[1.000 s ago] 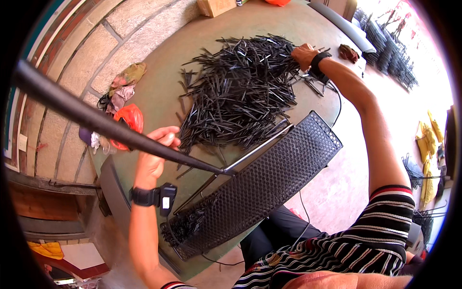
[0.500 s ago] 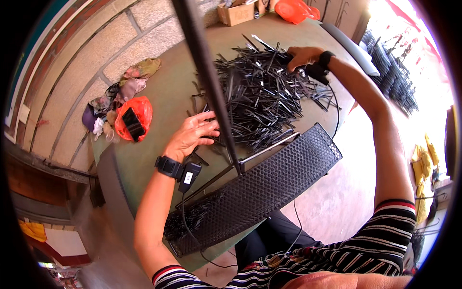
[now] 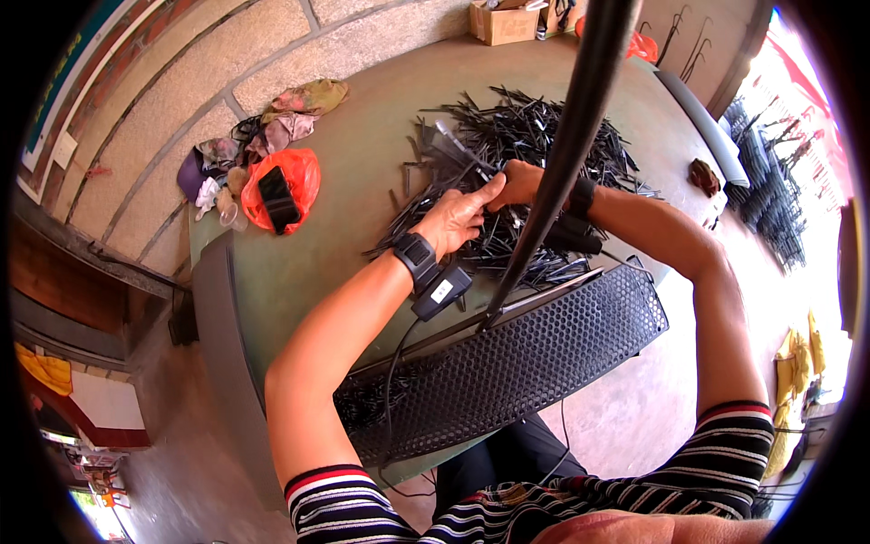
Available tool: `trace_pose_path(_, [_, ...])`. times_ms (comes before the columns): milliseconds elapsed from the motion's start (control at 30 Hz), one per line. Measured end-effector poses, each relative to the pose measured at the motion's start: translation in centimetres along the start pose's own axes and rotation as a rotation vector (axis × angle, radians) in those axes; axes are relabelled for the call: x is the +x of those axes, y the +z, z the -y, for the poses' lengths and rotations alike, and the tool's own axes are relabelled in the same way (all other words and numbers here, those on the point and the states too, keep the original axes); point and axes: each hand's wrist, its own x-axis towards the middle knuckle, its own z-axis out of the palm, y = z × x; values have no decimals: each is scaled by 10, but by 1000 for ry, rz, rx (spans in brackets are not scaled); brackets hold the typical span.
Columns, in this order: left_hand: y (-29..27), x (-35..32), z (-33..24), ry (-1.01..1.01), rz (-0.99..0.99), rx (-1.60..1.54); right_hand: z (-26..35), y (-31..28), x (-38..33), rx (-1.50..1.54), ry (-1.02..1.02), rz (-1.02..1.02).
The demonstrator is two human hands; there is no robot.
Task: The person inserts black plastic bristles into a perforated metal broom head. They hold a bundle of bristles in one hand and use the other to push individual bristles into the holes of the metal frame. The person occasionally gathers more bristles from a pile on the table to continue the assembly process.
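Observation:
My left hand (image 3: 453, 219) and my right hand (image 3: 518, 184) meet over a heap of thin black strips (image 3: 580, 136) on the table. A few loose black strips (image 3: 450, 148), blurred by motion, stick out from between them toward the far left. My right fingers are closed on these strips. The left hand's fingers are curled, its thumb pressed at the same spot; its grip is partly hidden. Nearer to me lies a long black perforated tray (image 3: 544, 349), with small dark pieces in its left end. A dark pole (image 3: 566, 136) slants up in front of my right wrist.
On the table's left, a phone (image 3: 278, 198) lies on a red plastic bag (image 3: 310, 172), beside crumpled cloths (image 3: 288, 133). A cardboard box (image 3: 503, 25) stands at the back by the stone wall. Cables run from my wrist devices past the tray. Stacked dark parts (image 3: 766, 186) stand at right.
My right hand has come from the heap's far right side in toward the middle. The left hand has moved right and away from me to meet it. Strips now show between them.

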Motion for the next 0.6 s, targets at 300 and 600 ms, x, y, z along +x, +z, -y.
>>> trace_pose_path(300, [-21,42,-6,218,-233,-244,50,50,-11,-38,-353,-479])
trace_pose_path(600, [-40,58,-2,59,-218,-452,38,62,3,-144,-288,-407])
